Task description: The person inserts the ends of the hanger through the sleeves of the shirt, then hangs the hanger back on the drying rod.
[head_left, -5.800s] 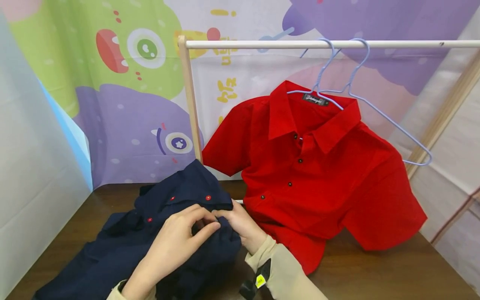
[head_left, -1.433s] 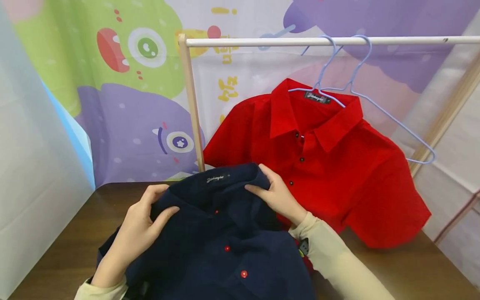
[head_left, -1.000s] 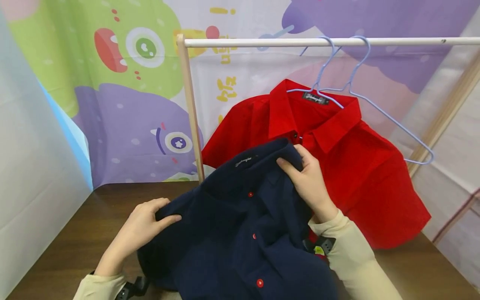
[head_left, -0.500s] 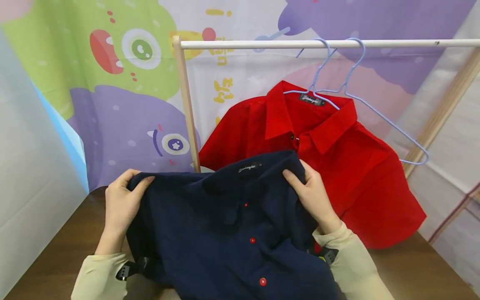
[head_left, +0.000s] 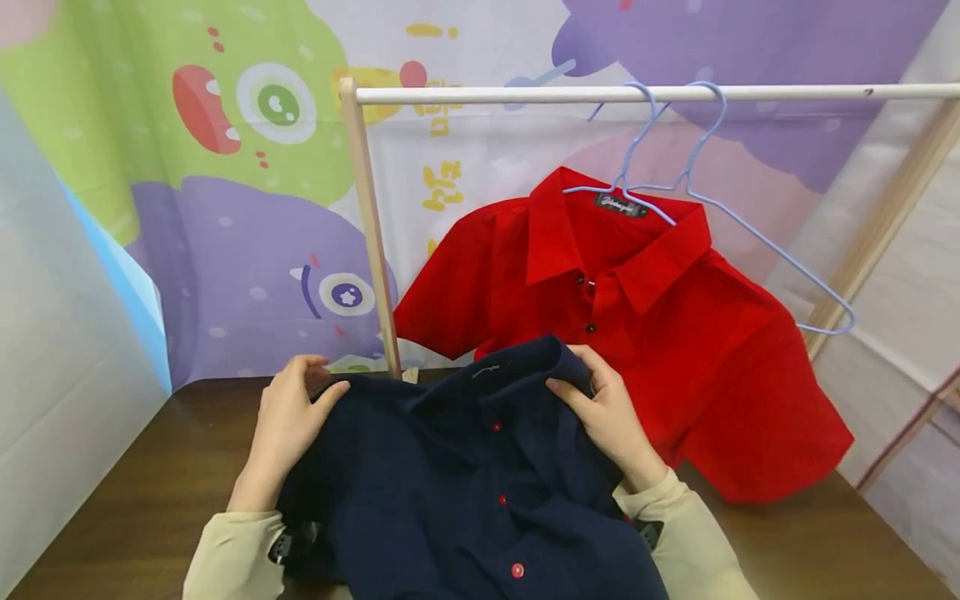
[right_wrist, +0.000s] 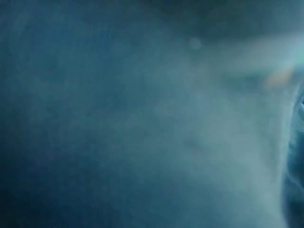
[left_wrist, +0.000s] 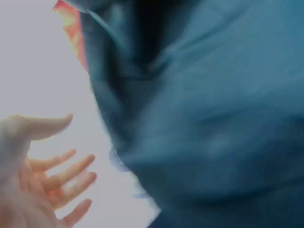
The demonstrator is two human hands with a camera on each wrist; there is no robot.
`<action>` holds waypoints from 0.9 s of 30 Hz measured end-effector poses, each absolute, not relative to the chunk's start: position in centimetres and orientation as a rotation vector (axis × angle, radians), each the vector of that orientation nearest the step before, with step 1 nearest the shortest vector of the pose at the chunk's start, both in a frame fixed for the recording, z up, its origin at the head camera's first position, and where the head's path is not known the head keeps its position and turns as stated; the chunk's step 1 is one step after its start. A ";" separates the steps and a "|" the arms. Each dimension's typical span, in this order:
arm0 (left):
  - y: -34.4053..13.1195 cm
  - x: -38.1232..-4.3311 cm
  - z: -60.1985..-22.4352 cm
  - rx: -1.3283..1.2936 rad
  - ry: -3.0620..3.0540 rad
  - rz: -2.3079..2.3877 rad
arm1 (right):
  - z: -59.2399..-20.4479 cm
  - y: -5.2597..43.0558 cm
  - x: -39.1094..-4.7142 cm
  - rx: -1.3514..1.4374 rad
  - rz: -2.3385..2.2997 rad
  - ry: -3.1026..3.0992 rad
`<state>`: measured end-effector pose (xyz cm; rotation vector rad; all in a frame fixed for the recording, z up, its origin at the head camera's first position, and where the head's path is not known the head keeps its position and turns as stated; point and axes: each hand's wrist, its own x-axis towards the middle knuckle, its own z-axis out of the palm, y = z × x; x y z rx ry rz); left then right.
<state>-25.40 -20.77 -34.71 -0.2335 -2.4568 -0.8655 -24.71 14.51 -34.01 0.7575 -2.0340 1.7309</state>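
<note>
A navy shirt (head_left: 420, 467) with red buttons is held up over the table, its collar toward the rack. My right hand (head_left: 611, 417) pinches it by the right end of the collar, thumb in front and fingers behind. At the shirt's left shoulder is my left hand (head_left: 288, 417); in the left wrist view that hand (left_wrist: 42, 175) has its fingers spread and apart from the cloth (left_wrist: 213, 128). Blurred navy cloth (right_wrist: 142, 118) fills the right wrist view and hides the right fingers there.
Behind, a red shirt (head_left: 600, 375) hangs on a blue wire hanger from the white rail (head_left: 487, 95). A second, bare blue hanger (head_left: 772, 246) hangs beside it. The rack's wooden post (head_left: 371, 225) stands at left on the brown table (head_left: 112, 500).
The navy shirt has gone from crumpled on the table to held up by its collar and shoulder. Over the last half second both hands came lower, and the left hand moved right and loosened.
</note>
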 end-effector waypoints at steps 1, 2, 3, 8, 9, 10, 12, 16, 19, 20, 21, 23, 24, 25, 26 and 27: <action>-20.5 -25.4 -34.8 -0.298 -2.457 -0.882 | -34.1 14.5 -24.7 0.756 1.729 -2.037; -20.2 -25.3 -34.8 -0.372 -2.455 -0.904 | -34.2 14.4 -24.7 0.755 1.732 -2.041; -19.8 -25.2 -34.8 -0.442 -2.460 -0.919 | -34.2 14.4 -24.7 0.755 1.744 -2.041; -17.2 -25.0 -35.1 -0.713 -2.574 -0.933 | -34.0 14.3 -24.9 0.740 1.860 -1.973; -16.8 -25.1 -35.3 -0.740 -2.598 -0.902 | -33.9 14.3 -24.9 0.744 1.881 -1.955; -16.3 -25.1 -35.6 -0.760 -2.616 -0.871 | -33.9 14.3 -24.8 0.749 1.897 -1.942; -15.6 -25.3 -36.1 -0.784 -2.617 -0.812 | -33.8 14.4 -24.7 0.766 1.916 -1.940; -14.8 -25.4 -36.3 -0.776 -2.515 -0.816 | -33.7 15.0 -24.4 0.792 1.907 -2.021; -14.7 -25.2 -35.2 -0.740 -2.414 -0.965 | -33.4 15.5 -24.1 0.804 1.840 -2.120; -14.6 -25.0 -34.7 -0.724 -2.380 -1.029 | -33.3 15.7 -24.1 0.804 1.815 -2.147; -14.6 -24.9 -34.2 -0.707 -2.346 -1.082 | -33.2 15.8 -24.0 0.799 1.795 -2.168; -14.5 -24.7 -33.3 -0.678 -2.281 -1.167 | -33.0 16.0 -23.9 0.785 1.767 -2.189; -14.4 -24.5 -32.9 -0.667 -2.244 -1.207 | -33.0 16.0 -23.9 0.776 1.769 -2.191; -14.3 -24.4 -32.6 -0.654 -2.206 -1.244 | -32.9 15.9 -23.8 0.769 1.779 -2.185; -14.2 -24.3 -32.3 -0.645 -2.168 -1.286 | -33.0 15.9 -23.8 0.754 1.786 -2.182; -14.1 -24.2 -32.2 -0.641 -2.131 -1.315 | -33.0 15.8 -23.8 0.740 1.792 -2.176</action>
